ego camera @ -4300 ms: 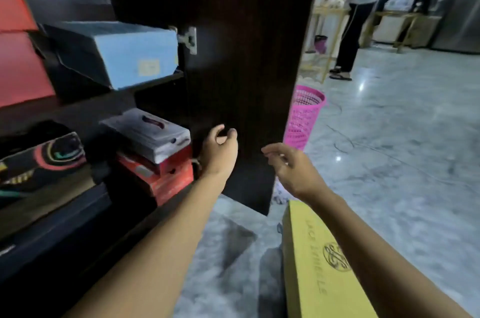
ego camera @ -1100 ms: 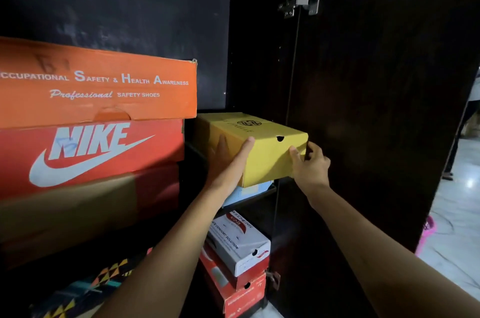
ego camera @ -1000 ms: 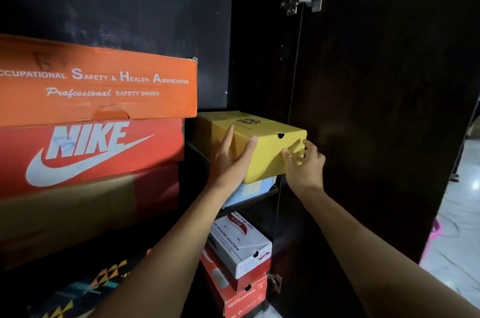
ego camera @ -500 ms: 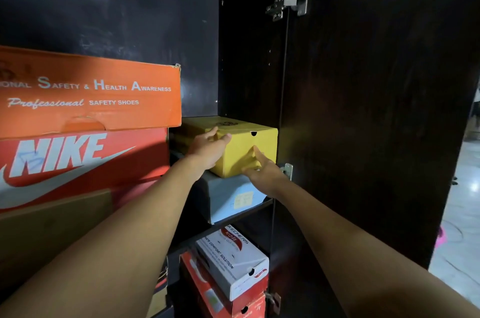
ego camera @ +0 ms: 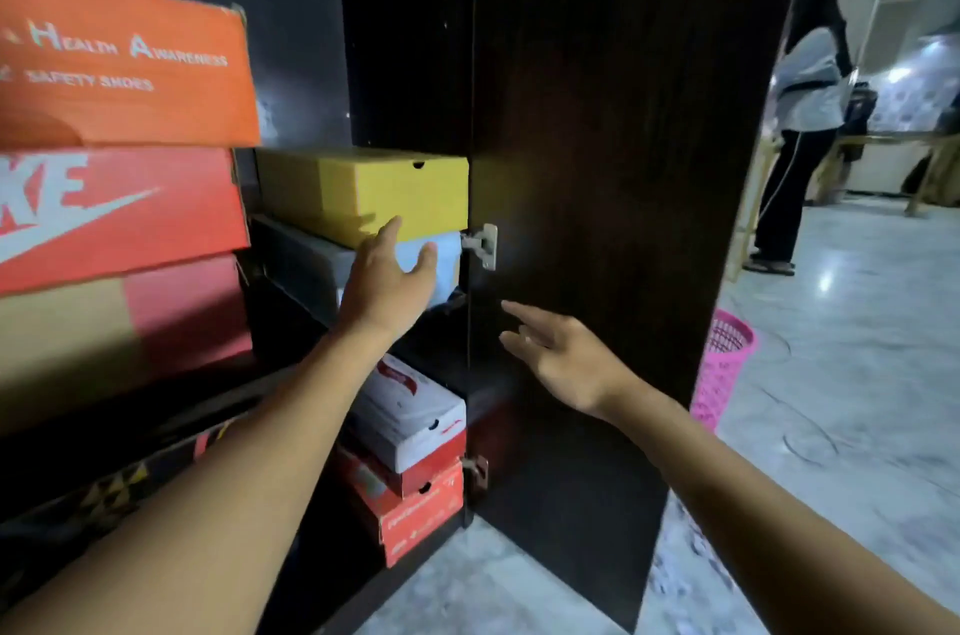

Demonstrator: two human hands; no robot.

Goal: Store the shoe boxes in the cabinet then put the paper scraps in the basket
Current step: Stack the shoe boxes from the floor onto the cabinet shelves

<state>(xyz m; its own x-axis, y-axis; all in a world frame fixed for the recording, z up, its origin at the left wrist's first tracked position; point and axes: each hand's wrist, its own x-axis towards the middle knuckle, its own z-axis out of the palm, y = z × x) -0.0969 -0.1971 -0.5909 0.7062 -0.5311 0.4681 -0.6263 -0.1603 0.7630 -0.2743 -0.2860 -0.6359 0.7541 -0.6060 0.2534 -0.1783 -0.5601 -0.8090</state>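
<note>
A yellow shoe box [ego camera: 374, 195] lies on a light blue box [ego camera: 322, 265] on a shelf of the dark cabinet [ego camera: 410, 37]. My left hand [ego camera: 387, 278] hovers in front of the blue box with straight fingers, holding nothing. My right hand [ego camera: 558, 359] is lower and to the right, fingers spread, in front of the open cabinet door [ego camera: 623, 167], apart from the boxes. A pink basket [ego camera: 719, 367] stands on the floor behind the door's edge.
Orange boxes [ego camera: 119, 73] are stacked at the left. A white box [ego camera: 410, 413] lies on red boxes [ego camera: 415, 510] on the lower shelf. A person [ego camera: 800, 125] stands at the back right by a wooden table [ego camera: 893, 146]. Marble floor [ego camera: 841, 400] spreads to the right.
Both hands have let go of the yellow box and drawn back from it. The box now rests pushed in on the blue box. The view has shifted down and right.
</note>
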